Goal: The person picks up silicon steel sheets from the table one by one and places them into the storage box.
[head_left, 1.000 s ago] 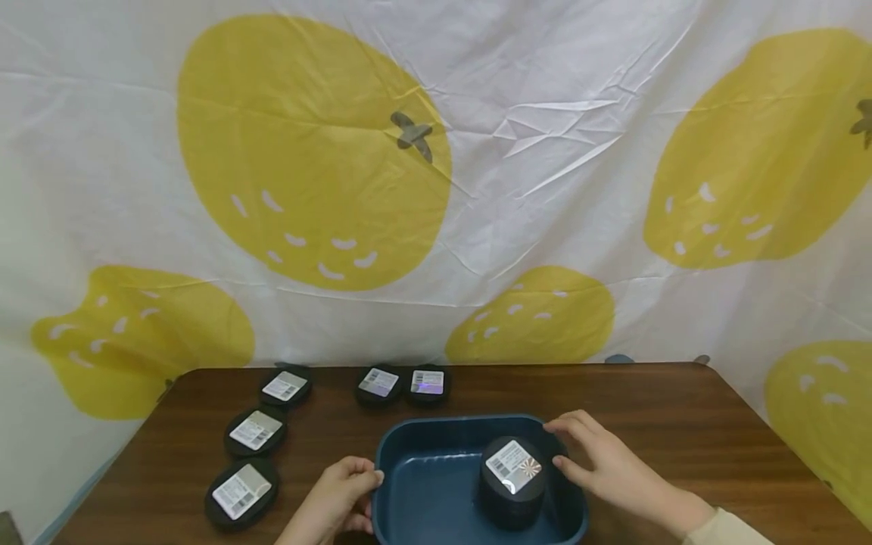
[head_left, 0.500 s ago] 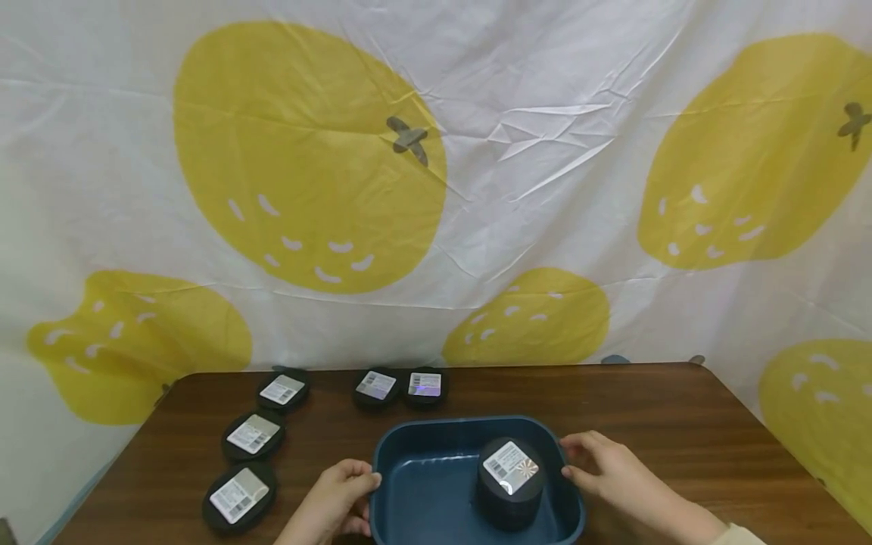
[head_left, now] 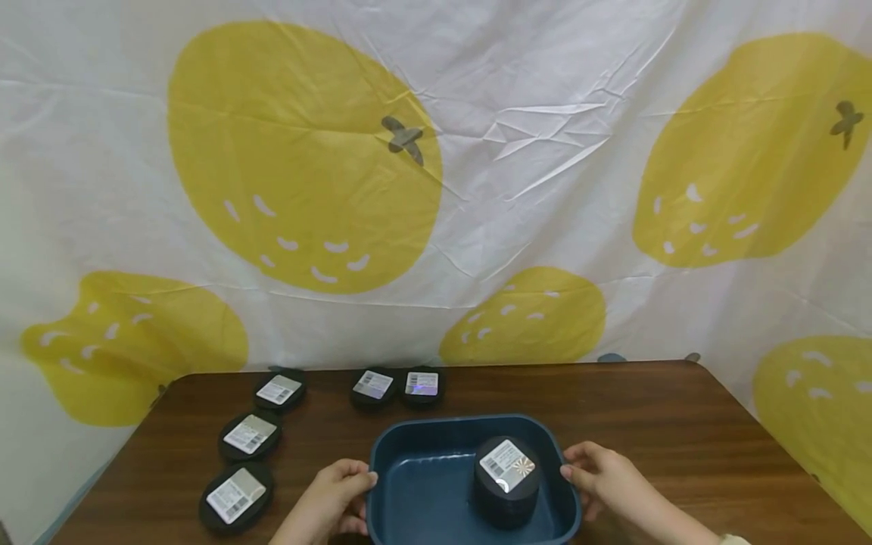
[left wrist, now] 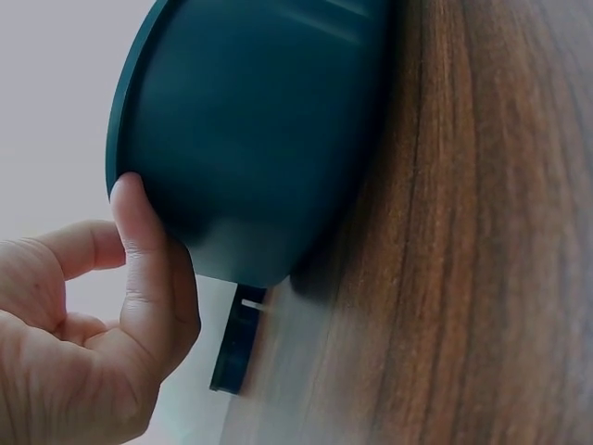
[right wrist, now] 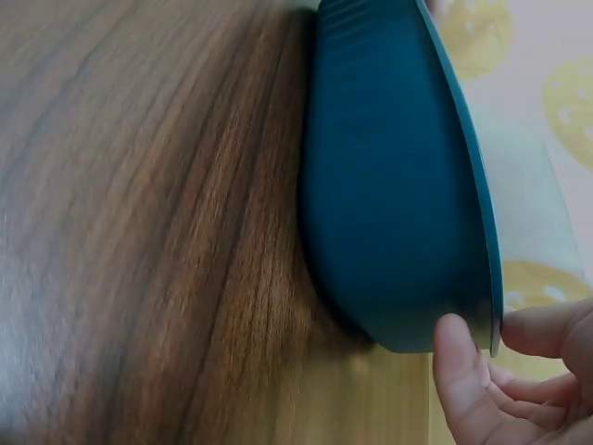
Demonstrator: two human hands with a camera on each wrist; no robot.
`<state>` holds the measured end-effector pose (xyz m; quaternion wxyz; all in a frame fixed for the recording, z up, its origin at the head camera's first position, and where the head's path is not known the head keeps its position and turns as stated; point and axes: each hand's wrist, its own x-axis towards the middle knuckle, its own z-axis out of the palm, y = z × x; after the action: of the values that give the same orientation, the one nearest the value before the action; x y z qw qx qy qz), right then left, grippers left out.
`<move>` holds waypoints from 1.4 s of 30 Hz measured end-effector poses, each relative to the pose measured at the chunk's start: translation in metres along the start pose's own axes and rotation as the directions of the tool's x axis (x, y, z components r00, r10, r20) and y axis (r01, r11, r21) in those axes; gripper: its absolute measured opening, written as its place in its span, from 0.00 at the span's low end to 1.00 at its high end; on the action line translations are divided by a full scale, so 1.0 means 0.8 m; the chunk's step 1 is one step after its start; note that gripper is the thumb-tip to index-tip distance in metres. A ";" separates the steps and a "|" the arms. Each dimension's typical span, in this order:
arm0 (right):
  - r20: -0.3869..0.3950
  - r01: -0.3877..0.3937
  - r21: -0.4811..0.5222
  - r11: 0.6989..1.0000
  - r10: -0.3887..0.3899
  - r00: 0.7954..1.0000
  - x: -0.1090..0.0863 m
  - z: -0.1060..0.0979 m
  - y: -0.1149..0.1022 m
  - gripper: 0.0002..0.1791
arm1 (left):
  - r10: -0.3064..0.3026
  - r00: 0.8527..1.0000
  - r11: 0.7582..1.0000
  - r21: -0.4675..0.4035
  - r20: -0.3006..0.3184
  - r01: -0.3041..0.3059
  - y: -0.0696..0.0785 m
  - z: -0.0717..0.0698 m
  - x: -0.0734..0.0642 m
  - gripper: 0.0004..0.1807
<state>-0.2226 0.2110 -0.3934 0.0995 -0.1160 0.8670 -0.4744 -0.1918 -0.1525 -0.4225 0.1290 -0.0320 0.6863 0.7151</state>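
Observation:
A dark blue rectangular tray (head_left: 422,496) stands at the front of the table. Inside it, toward the right, is a stack of round black discs (head_left: 507,492) with a white barcode label on top. My left hand (head_left: 327,501) holds the tray's left rim between thumb and fingers; the left wrist view shows that hand (left wrist: 120,315) at the edge of the tray wall (left wrist: 250,120). At the opposite side my right hand (head_left: 609,481) pinches the right rim. In the right wrist view, thumb and forefinger of this hand (right wrist: 519,380) lie on either side of the rim.
Three labelled black discs (head_left: 235,497) form a line along the table's left side. Two more discs (head_left: 421,386) sit side by side near the back edge of the brown wooden table (head_left: 654,409). Behind hangs a white cloth (head_left: 504,68) with yellow fruit prints.
My right hand has moved from over the tray's back right corner, near the stack, outward and down to the right rim, which it now grips. The left hand keeps its hold.

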 end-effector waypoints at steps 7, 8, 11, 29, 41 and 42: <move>0.016 -0.047 0.187 0.981 0.045 0.999 0.001 0.006 0.001 0.22 | 0.016 1.000 1.000 0.008 -0.005 -0.016 0.001 -0.002 0.000 0.11; 0.027 -0.057 0.213 0.975 0.052 0.998 0.001 0.005 0.001 0.22 | 0.016 1.000 1.000 0.008 -0.004 -0.016 0.001 -0.001 0.001 0.11; 0.055 -0.080 0.261 0.962 0.067 0.996 0.000 0.005 0.003 0.21 | 0.010 1.000 1.000 0.006 0.001 -0.010 0.000 -0.001 0.001 0.11; 0.066 -0.095 0.310 0.946 0.078 0.995 0.002 0.009 0.006 0.20 | 0.052 0.998 0.997 0.049 -0.030 -0.051 0.000 0.001 -0.002 0.12; 0.058 -0.091 0.309 0.947 0.077 0.995 0.002 0.011 0.004 0.20 | 0.196 0.974 0.916 0.375 -0.111 -0.142 0.006 0.004 -0.008 0.13; 0.059 -0.091 0.309 0.947 0.076 0.995 0.002 0.011 0.004 0.19 | 0.230 0.966 0.880 0.450 -0.121 -0.153 0.007 0.004 -0.009 0.12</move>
<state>-0.2222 0.2053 -0.4011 0.1566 -0.0731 0.7830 -0.5976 -0.1858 -0.1504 -0.4153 0.0022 0.0049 0.8373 0.5468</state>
